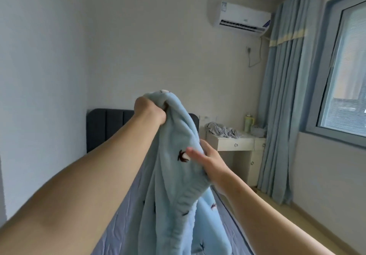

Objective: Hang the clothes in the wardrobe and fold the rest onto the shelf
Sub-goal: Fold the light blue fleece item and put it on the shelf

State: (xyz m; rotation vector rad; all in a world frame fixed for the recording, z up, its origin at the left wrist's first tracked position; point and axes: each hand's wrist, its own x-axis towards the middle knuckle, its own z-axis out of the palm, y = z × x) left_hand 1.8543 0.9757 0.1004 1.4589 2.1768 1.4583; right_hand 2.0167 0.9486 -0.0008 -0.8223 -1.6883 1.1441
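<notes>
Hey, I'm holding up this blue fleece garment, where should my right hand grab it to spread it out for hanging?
Probably the top edge, just right of where your left hand grips the blue fleece garment. It hangs bunched from that one fist, so bring the right hand up from the right side and pinch beside it, then pull apart.

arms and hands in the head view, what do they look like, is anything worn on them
Nothing worn shows. The left hand and right hand have no gloves, and neither wrist has a watch or bracelet. The left forearm and right forearm are bare, with no sleeve up to the frame's edge.
</notes>
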